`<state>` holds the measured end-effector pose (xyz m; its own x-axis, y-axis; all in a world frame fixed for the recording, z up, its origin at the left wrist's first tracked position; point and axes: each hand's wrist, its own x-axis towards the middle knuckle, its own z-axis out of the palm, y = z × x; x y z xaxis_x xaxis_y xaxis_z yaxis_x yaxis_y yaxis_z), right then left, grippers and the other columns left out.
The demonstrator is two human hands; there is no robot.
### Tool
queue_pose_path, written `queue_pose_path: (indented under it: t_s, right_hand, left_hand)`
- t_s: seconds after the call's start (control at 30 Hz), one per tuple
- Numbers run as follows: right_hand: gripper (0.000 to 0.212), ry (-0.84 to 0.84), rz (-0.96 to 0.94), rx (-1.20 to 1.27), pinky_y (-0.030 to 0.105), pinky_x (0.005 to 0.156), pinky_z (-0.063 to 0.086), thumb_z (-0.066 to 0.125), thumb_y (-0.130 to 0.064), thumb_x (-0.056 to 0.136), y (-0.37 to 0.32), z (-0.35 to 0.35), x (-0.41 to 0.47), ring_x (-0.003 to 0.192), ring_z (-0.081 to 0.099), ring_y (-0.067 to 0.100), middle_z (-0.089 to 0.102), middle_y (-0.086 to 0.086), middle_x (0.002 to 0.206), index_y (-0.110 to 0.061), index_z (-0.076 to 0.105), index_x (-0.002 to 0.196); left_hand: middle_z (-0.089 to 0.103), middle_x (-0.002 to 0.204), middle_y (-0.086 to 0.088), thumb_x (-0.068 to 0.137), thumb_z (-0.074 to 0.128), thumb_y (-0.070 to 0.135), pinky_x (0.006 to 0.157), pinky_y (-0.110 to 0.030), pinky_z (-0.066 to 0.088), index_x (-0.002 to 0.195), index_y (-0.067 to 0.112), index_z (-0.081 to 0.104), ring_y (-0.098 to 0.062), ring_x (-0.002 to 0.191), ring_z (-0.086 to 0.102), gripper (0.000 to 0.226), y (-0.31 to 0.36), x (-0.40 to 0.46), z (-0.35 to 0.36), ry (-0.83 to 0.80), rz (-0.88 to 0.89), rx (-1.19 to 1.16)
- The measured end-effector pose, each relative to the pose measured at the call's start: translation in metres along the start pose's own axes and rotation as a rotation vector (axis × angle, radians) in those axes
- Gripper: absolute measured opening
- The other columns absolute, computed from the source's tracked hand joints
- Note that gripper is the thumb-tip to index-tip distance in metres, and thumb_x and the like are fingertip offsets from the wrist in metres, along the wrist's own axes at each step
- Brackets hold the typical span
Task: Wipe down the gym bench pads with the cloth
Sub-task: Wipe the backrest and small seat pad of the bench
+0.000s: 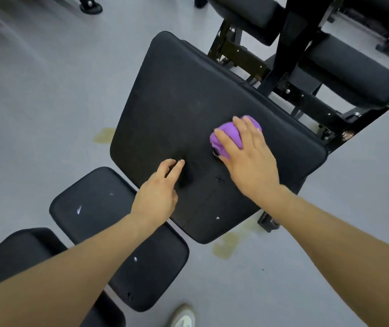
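Right hand fingers over cloth

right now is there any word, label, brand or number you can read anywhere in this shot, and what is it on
None: no readable text shows in this view.
Large bench pad: plain black, only scuffs and small tears.
Purple cloth under the right hand: no tag or print visible.
Shoe: pale marking, too blurred to read.

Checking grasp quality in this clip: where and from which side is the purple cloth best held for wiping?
From above, over its bunched top. The purple cloth lies wadded on the large bench pad, and the right hand already covers it with fingers spread, palm down.
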<state>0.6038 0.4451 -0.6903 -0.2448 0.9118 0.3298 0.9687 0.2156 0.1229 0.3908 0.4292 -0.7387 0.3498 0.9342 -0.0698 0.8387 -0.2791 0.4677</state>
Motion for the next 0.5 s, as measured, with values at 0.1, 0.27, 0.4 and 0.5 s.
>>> queue_pose_path:
  t_s: [0.1, 0.27, 0.4, 0.5]
  right_hand:
    - [0.052, -0.033, -0.003, -0.001, 0.051, 0.107, 0.036, 0.068, -0.022, 0.083, -0.015, 0.006, 0.039, 0.134, 0.035, 0.043, 0.041, 0.022, 0.142, -0.016, 0.051, 0.132]
    - [0.054, 0.002, -0.015, 0.013, 0.045, 0.105, 0.040, 0.069, -0.013, 0.080, -0.005, -0.003, -0.033, 0.130, 0.039, 0.037, 0.045, 0.021, 0.139, -0.019, 0.053, 0.132]
    - [0.061, -0.053, 0.023, 0.039, 0.050, 0.102, 0.043, 0.076, -0.011, 0.075, -0.001, -0.008, -0.084, 0.129, 0.033, 0.036, 0.046, 0.021, 0.138, -0.016, 0.053, 0.131]
    - [0.052, -0.029, 0.049, 0.016, 0.051, 0.106, 0.038, 0.073, -0.015, 0.078, -0.017, 0.003, -0.042, 0.130, 0.038, 0.041, 0.047, 0.023, 0.137, -0.015, 0.056, 0.127]
  left_hand:
    - [0.022, 0.147, 0.005, 0.085, 0.051, 0.008, 0.080, -0.039, 0.052, 0.147, 0.025, 0.021, -0.022, 0.112, 0.052, 0.071, -0.001, 0.000, 0.001, -0.003, 0.003, 0.015]
    - [0.020, 0.147, 0.005, 0.087, 0.051, 0.010, 0.076, -0.036, 0.051, 0.147, 0.026, 0.019, -0.022, 0.106, 0.054, 0.071, 0.002, 0.000, -0.002, -0.014, -0.007, 0.034]
    - [0.018, 0.147, 0.006, 0.087, 0.050, 0.012, 0.079, -0.037, 0.052, 0.147, 0.026, 0.017, -0.020, 0.112, 0.052, 0.070, -0.002, 0.002, -0.002, -0.028, 0.008, 0.023]
    - [0.019, 0.147, 0.004, 0.086, 0.051, 0.012, 0.080, -0.037, 0.053, 0.148, 0.025, 0.018, -0.020, 0.114, 0.052, 0.071, -0.008, 0.002, 0.001, -0.020, 0.051, 0.031]
